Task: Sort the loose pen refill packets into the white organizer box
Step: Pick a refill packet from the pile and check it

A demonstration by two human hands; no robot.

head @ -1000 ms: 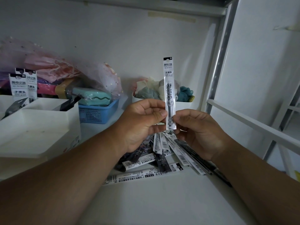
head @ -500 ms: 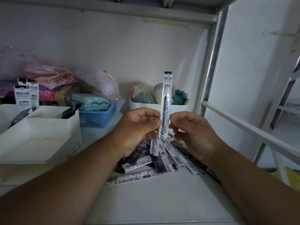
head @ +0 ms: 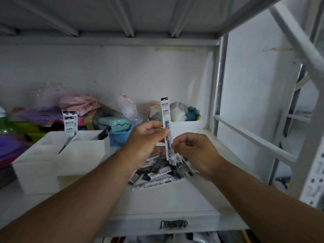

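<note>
In the head view, the left hand (head: 146,137) and right hand (head: 194,151) both pinch one refill packet (head: 166,120), held upright above the loose pile (head: 157,172). The white organizer box (head: 61,155) lies well to the left, so the left hand is nearer.

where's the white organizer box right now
In the head view the white organizer box sits on the shelf at the left, beside the left hand and just in front of the blue basket.
</note>
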